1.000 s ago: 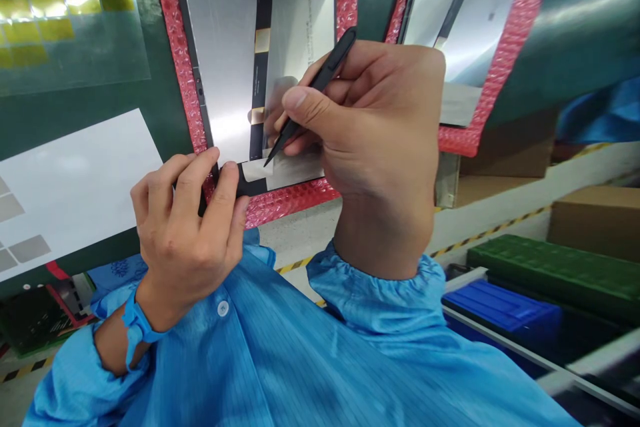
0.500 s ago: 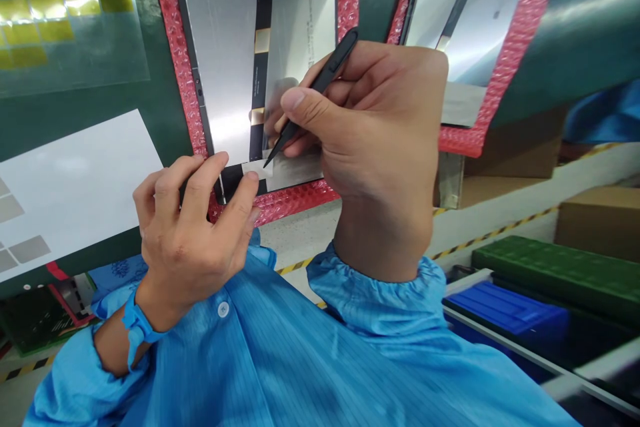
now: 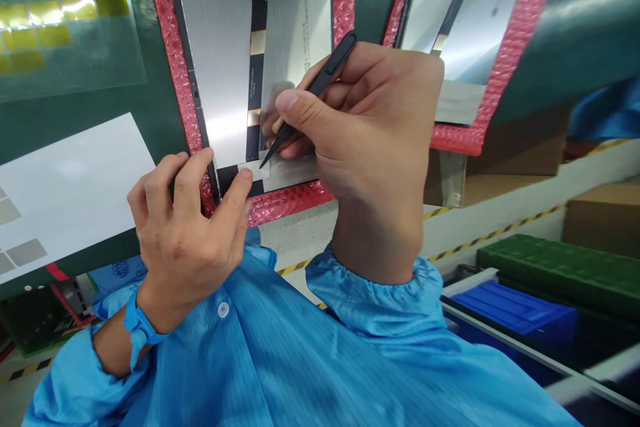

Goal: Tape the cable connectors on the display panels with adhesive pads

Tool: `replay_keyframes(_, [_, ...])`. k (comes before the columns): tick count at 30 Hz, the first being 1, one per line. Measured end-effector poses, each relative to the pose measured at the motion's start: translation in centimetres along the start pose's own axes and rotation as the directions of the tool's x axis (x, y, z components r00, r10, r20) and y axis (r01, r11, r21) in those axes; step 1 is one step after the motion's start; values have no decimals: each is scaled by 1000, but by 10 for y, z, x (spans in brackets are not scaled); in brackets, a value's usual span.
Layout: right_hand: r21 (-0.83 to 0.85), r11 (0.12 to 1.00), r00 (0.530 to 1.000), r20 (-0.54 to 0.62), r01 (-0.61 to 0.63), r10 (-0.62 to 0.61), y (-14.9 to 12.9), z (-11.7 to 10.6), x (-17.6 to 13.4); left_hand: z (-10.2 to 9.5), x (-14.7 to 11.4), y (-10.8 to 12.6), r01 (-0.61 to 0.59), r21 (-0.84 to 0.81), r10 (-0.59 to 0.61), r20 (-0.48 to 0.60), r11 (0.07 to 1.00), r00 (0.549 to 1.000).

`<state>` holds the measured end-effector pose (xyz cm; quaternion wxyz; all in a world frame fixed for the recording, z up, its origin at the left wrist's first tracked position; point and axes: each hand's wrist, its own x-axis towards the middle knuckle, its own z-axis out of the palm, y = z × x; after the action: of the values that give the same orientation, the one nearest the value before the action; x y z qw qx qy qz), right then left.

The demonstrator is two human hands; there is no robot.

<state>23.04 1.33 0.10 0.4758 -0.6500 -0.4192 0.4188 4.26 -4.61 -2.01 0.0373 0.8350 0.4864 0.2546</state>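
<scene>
Black tweezers (image 3: 320, 83) are pinched in my right hand (image 3: 370, 127), tips pointing down at a small silvery patch (image 3: 254, 168) near the lower edge of a flat display panel (image 3: 220, 47). My left hand (image 3: 187, 213) has its fingers spread, with one fingertip resting on or right beside the same patch and the others at the panel's lower left corner. A dark flex strip (image 3: 257, 67) with gold sections runs up the panel's metal back. Part of the panel lies hidden behind my right hand.
Pink bubble wrap (image 3: 280, 205) lies under the panel. A second panel (image 3: 460, 97) on pink wrap is at the right. To the left are a white sheet (image 3: 85, 167) with grey squares and a clear sheet (image 3: 105, 60) with yellow tabs. Blue bins (image 3: 515, 307) stand lower right.
The whole view has shifted slightly, so the panel and both hands appear a little further left. The tweezer tips and left fingertip stay at the patch.
</scene>
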Motion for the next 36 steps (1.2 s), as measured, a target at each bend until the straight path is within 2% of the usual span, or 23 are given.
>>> replay_keyframes(9, [14, 1000, 994, -105, 22, -21, 8, -1, -4, -4, 1, 5, 34, 57, -34, 14, 998, 999])
replay_keyframes(12, [48, 999, 996, -89, -7, 11, 12, -4, -2, -4, 1, 10, 31, 64, -34, 33, 997, 999])
replay_keyframes(18, [99, 995, 997, -78, -14, 22, 17, -8, 0, 1, 12, 24, 2, 47, -10, 163, 999, 987])
replay_keyframes(22, [75, 997, 993, -114, -27, 36, 18, -6, -1, -2, 10, 24, 38, 58, -51, 233, 998, 971])
replay_keyframes(27, [130, 992, 986, -168, 5, 17, 21, -2, 0, -11, -3, 18, 111, 142, -140, 213, 984, 967])
replay_keyframes(30, [203, 979, 982, -186, 7, 32, 25, -1, 0, -11, -1, 24, 57, 158, -99, 272, 986, 957])
replay_keyframes(33, [244, 970, 972, -232, 17, 41, 30, 2, -1, -10, 9, 29, -20, 102, -22, 396, 995, 918])
replay_keyframes(36, [268, 962, 960, -278, 43, 34, 33, 7, 0, -16, 16, 22, -84, 12, 70, 438, 996, 896])
